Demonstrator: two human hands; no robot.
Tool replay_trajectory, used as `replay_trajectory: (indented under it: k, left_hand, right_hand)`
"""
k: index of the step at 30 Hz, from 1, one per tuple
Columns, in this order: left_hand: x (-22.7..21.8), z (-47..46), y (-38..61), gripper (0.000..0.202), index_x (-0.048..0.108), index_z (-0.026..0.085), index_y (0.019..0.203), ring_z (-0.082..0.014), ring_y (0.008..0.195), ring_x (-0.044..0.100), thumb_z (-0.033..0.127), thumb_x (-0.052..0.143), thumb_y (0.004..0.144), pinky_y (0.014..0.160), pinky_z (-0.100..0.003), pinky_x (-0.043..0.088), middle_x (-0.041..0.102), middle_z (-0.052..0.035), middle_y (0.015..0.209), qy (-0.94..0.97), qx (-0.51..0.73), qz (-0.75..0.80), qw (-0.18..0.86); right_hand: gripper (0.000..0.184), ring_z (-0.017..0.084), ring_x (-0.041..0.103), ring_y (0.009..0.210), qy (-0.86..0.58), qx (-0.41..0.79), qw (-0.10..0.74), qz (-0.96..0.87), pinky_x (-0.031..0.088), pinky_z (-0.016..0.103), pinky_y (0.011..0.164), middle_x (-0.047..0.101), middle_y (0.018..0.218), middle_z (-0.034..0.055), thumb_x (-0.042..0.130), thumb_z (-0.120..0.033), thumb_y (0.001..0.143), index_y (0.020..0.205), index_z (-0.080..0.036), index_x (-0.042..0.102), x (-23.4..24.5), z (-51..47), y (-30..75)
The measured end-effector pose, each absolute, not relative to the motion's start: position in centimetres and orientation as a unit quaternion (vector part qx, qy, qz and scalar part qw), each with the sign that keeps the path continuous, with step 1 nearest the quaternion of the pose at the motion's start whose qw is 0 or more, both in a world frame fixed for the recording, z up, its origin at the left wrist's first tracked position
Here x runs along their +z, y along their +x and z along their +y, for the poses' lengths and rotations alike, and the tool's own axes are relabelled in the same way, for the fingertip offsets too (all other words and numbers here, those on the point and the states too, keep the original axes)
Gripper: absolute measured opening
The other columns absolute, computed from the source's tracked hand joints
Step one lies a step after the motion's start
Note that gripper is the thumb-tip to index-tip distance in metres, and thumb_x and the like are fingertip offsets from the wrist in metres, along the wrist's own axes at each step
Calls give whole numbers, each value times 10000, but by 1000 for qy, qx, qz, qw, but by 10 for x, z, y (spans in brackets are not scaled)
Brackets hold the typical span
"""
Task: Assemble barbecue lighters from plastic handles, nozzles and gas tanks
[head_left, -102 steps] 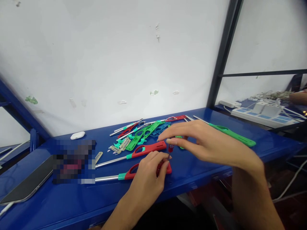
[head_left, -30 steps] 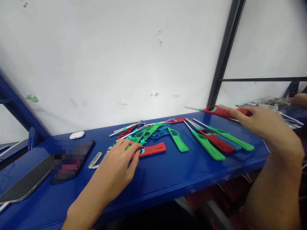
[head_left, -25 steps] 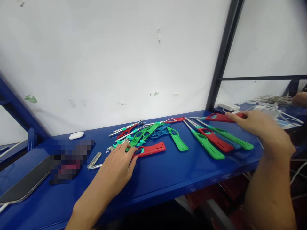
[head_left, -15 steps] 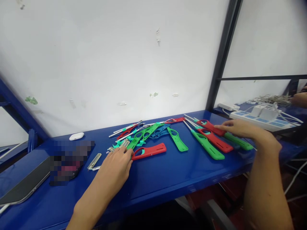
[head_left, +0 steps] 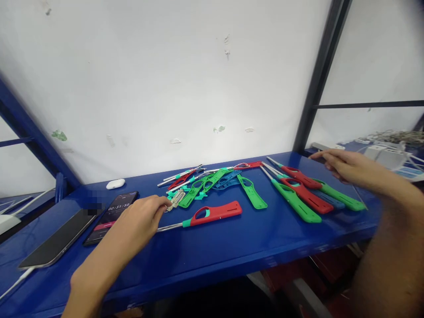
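My left hand [head_left: 144,216] is over the table left of centre, fingers curled together. Its fingertips meet some clear plastic fuel tanks [head_left: 176,201]; whether it grips anything is hidden. Just right of it lies a red lighter with a long metal nozzle [head_left: 217,213], its tip end behind the hand. My right hand [head_left: 344,164] hovers above the right end of the table, fingers stretched out and holding nothing. Below and left of it, long-nosed lighters lie side by side: a green lighter [head_left: 294,205], a red lighter [head_left: 308,196] and others.
Green half-shells [head_left: 252,192], blue shells [head_left: 228,181] and metal nozzles [head_left: 180,174] are heaped mid-table by the wall. At left lie a phone with a running timer [head_left: 114,212], a dark flat device [head_left: 61,240] and a white case [head_left: 115,184]. A power strip [head_left: 407,172] stands far right.
My right hand has lifted off the row of lighters and moved right. My left hand has drawn back leftward from the red lighter, leaving more of its nozzle showing. The view has shifted slightly.
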State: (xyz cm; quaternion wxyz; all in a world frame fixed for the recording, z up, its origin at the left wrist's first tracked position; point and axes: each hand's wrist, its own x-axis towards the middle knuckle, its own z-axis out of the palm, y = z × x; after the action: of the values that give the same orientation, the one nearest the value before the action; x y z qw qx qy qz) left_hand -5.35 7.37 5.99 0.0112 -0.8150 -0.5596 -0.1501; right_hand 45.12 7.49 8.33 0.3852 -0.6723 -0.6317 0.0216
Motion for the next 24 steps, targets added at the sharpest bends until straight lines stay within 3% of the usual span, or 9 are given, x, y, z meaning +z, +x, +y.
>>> replay_trajectory:
  k: [3,11,19,21,24]
  left_hand:
    - [58,83,-64,360,790,231,1057,-324,1012,750,316,450,980,864,-406,554,818,-99,1090,-806,-132,-576,8]
    - [46,95,-67,279,742,218,1032,-303,981,719,247,473,961,819,-376,500,792,-106,1052,-800,-81,-594,5]
    - [39,90,-59,222,603,221,856,-284,846,666,231,422,985,754,-373,447,720,-108,919,-806,-75,-587,9]
    - [41,87,-57,229,566,223,849,-290,842,662,233,392,997,752,-385,443,702,-116,919,-805,-83,-587,10]
    - [47,82,-52,241,505,230,899,-300,852,654,260,309,1036,753,-406,441,669,-113,939,-803,-107,-587,10]
  right_hand:
    - [367,209,547,607,-622,67,437,-646,459,332,561,633,766,57,490,-574,984,1134,-304,689,103,56,419]
    - [316,227,580,616,-541,49,412,-732,459,361,563,627,747,46,485,-577,1016,1140,-361,679,120,34,373]
    - [353,239,611,619,-530,53,405,-743,466,360,541,673,761,47,519,-607,995,1189,-366,690,125,28,360]
    - [421,243,639,638,-531,85,410,-737,494,357,538,716,809,49,567,-628,968,1267,-350,672,125,29,350]
    - [519,231,691,719,-505,174,407,-741,562,351,609,780,1034,49,658,-616,929,1366,-339,611,123,34,331]
